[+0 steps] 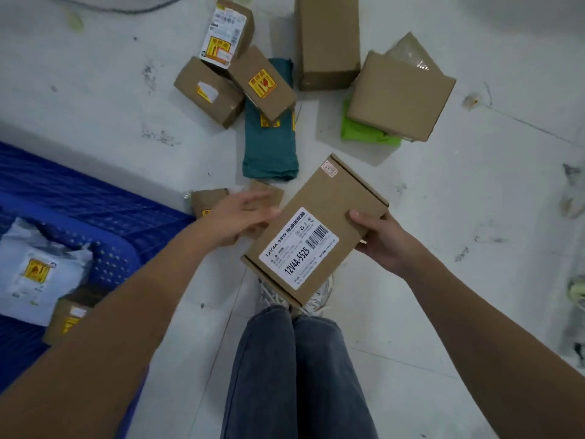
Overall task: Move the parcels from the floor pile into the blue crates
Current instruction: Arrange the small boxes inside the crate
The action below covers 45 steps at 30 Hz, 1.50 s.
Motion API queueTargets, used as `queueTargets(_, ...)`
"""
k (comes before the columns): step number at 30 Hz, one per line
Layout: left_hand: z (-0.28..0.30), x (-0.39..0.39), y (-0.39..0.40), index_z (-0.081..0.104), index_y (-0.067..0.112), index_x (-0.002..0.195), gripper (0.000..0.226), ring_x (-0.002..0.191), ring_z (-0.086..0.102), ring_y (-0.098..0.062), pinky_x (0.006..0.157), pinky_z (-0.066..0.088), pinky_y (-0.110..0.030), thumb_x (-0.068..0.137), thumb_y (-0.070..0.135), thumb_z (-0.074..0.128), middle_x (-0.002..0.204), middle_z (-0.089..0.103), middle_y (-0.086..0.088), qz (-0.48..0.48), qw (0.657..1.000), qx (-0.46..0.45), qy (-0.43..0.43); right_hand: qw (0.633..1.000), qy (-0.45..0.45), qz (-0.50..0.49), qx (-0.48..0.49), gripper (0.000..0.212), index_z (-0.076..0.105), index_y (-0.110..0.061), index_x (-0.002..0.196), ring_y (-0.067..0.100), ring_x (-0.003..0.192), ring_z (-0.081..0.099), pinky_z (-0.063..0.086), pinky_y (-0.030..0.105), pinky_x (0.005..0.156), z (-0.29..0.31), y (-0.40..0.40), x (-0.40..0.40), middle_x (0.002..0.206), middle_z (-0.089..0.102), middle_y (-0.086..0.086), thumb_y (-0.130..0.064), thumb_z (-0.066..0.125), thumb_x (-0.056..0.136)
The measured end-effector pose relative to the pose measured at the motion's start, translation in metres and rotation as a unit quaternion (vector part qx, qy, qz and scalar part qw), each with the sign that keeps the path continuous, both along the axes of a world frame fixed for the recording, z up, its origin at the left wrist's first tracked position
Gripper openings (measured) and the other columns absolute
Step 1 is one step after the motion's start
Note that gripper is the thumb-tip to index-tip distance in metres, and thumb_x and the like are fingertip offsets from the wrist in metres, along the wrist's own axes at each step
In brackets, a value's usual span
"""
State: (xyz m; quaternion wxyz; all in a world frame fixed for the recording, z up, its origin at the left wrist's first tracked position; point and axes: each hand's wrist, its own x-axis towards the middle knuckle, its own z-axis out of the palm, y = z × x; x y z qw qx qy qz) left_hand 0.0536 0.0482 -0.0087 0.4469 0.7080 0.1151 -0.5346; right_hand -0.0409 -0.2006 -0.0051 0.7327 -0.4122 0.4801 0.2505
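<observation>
Down at the left edge sits the blue perforated plastic crate (pixel 114 258), and inside it lie a pale grey plastic mailer bag (pixel 34 274) with a yellow warning sticker and, just beside it, a small brown cardboard box (pixel 68 321) carrying another yellow label. Next along, the left hand (pixel 235 218) reaches out with its fingers relaxed, the tips against the left edge of the flat brown cardboard parcel (pixel 311 229) held above the pale concrete floor (pixel 95 99); whether they actually curl under that edge I cannot tell. The parcel's white label reads "12V4A-5525" and "12V4A 48W" beside a barcode, with a small red stamp near the far corner. The right hand (pixel 381 240) grips its right edge, thumb on top and fingers below. Beyond, the floor pile spreads out: three small brown cartons (pixel 235 63) with yellow stickers, one with a white printed label, leaning over a teal plastic mailer (pixel 269 144); a tall plain brown carton (pixel 327 39); and a brown carton (pixel 400 93) resting on a green bag (pixel 364 133). Two more small brown boxes (pixel 209 201) lie partly hidden behind the left hand.
</observation>
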Motion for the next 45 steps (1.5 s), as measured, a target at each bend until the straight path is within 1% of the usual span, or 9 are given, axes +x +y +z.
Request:
queueTargets(3, 0.023, 0.005, 0.017, 0.055, 0.034, 0.124, 0.08, 0.089, 0.067, -0.003, 0.071, 0.053, -0.018, 0.052, 0.065, 0.069, 0.102, 0.067, 0.016, -0.086, 0.996, -0.022, 0.011, 0.997, -0.006, 0.082, 0.002, 0.077, 0.043, -0.018, 0.134, 0.018, 0.102, 0.065, 0.056, 0.032, 0.074, 0.019, 0.015, 0.013, 0.125, 0.062, 0.004, -0.025, 0.075, 0.063)
queueTargets(9, 0.06, -0.025, 0.065, 0.059, 0.039, 0.108, 0.028, 0.071, 0.069, 0.002, 0.053, 0.05, -0.011, 0.081, 0.037, 0.067, 0.077, 0.072, 0.021, 0.169, 0.982, -0.051, -0.063, 0.998, -0.021, 0.054, -0.022, 0.053, 0.044, -0.015, 0.136, 0.024, 0.103, 0.063, 0.054, 0.04, 0.086, 0.053, 0.083, 0.045, 0.121, 0.064, 0.009, -0.023, 0.063, 0.088)
queueTargets(14, 0.078, -0.058, 0.13, 0.055, 0.043, 0.111, 0.029, 0.074, 0.07, 0.001, 0.055, 0.053, -0.014, 0.088, 0.026, 0.062, 0.08, 0.073, 0.019, 0.358, 0.925, -0.035, -0.121, 0.967, -0.088, 0.234, -0.04, 0.041, 0.052, -0.022, 0.13, 0.01, 0.096, 0.068, 0.054, 0.026, 0.078, 0.079, 0.17, 0.062, 0.115, 0.068, -0.001, -0.028, 0.06, 0.09)
queueTargets(19, 0.105, -0.089, 0.21, 0.052, 0.057, 0.101, 0.032, 0.081, 0.066, 0.009, 0.06, 0.051, -0.008, 0.089, 0.028, 0.06, 0.08, 0.07, 0.027, 0.407, 0.9, 0.022, -0.155, 0.916, -0.125, 0.377, -0.054, 0.031, 0.058, -0.029, 0.122, 0.007, 0.102, 0.062, 0.049, 0.024, 0.084, 0.101, 0.256, 0.071, 0.113, 0.068, -0.009, -0.029, 0.06, 0.09)
queueTargets(23, 0.112, -0.11, 0.275, 0.05, 0.036, 0.131, 0.04, 0.102, 0.061, -0.008, 0.086, 0.05, -0.026, 0.092, 0.031, 0.056, 0.108, 0.065, 0.009, 0.453, 0.874, 0.088, -0.15, 0.865, -0.145, 0.475, -0.073, 0.038, 0.049, -0.029, 0.131, 0.01, 0.103, 0.058, 0.046, 0.022, 0.081, 0.105, 0.339, 0.072, 0.123, 0.062, -0.006, -0.034, 0.053, 0.094)
queueTargets(26, 0.102, -0.126, 0.313, 0.047, 0.031, 0.136, 0.04, 0.114, 0.054, -0.015, 0.1, 0.044, -0.036, 0.096, 0.03, 0.05, 0.125, 0.059, 0.001, 0.47, 0.863, 0.134, -0.129, 0.823, -0.126, 0.545, -0.095, 0.047, 0.036, -0.027, 0.142, 0.01, 0.104, 0.052, 0.043, 0.019, 0.076, 0.09, 0.402, 0.067, 0.133, 0.054, -0.005, -0.037, 0.045, 0.097)
queueTargets(31, 0.057, -0.159, 0.337, 0.045, 0.018, 0.136, 0.041, 0.115, 0.056, -0.024, 0.092, 0.048, -0.036, 0.095, 0.013, 0.052, 0.131, 0.056, -0.006, 0.532, 0.837, 0.123, -0.045, 0.756, -0.063, 0.642, -0.111, 0.059, 0.016, -0.026, 0.151, 0.025, 0.124, 0.049, 0.041, 0.034, 0.095, 0.037, 0.474, 0.045, 0.145, 0.044, 0.005, -0.038, 0.041, 0.098)
queueTargets(39, -0.017, -0.206, 0.364, 0.04, 0.017, 0.137, 0.045, 0.089, 0.056, -0.011, 0.074, 0.047, -0.023, 0.093, 0.011, 0.05, 0.128, 0.056, -0.009, 0.59, 0.794, 0.147, 0.015, 0.714, -0.051, 0.689, -0.116, 0.057, 0.043, -0.02, 0.14, 0.019, 0.112, 0.058, 0.048, 0.032, 0.098, -0.028, 0.514, 0.003, 0.131, 0.056, 0.001, -0.025, 0.065, 0.087)
queueTargets(45, -0.066, -0.226, 0.379, 0.031, 0.0, 0.137, 0.049, 0.118, 0.05, -0.034, 0.094, 0.046, -0.041, 0.091, 0.002, 0.046, 0.133, 0.047, -0.02, 0.469, 0.823, 0.304, 0.098, 0.668, -0.033, 0.735, -0.112, 0.05, 0.046, -0.021, 0.135, 0.023, 0.115, 0.058, 0.048, 0.04, 0.1, -0.083, 0.54, -0.034, 0.13, 0.058, 0.003, -0.025, 0.063, 0.088)
